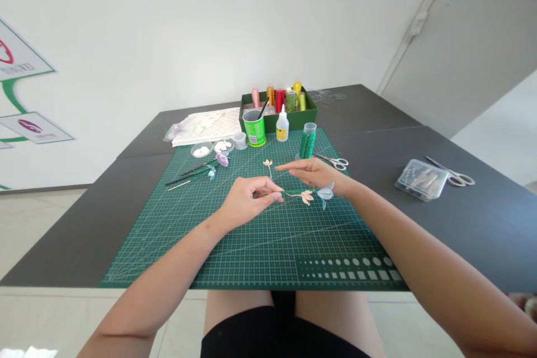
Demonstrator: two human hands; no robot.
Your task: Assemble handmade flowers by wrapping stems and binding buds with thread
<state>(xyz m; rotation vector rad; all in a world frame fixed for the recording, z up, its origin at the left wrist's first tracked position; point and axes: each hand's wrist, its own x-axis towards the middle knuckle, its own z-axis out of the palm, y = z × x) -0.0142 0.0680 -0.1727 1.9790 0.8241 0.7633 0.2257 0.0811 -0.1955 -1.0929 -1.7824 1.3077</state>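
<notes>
- The left hand has its grip pinched closed, thumb against the bent fingers, on a thin green stem.
- The right hand is stretched out flat just beyond the stem, fingers together and pointing left; nothing shows in its grip, though its underside is hidden.
- The stem is held over the cutting mat, in front of the person; whether any part touches the mat, I cannot tell.
- Its long axis runs crosswise, roughly along the mat's near edge, with the flower end to the right and the other end at the left hand.
- A blue flower sits at the right end, one petal hanging down; a cream flower is nearer the left hand, slightly below the green line, its petals facing right.
- It should be very light, the stem likely springy and bendable, the petals thin and easily crushed or creased.
- The best hold is probably a light fingertip pinch on the bare stem, clear of both flowers.
- Farther out, a loose cream flower and a spool of green thread lie beyond the hands.
</notes>
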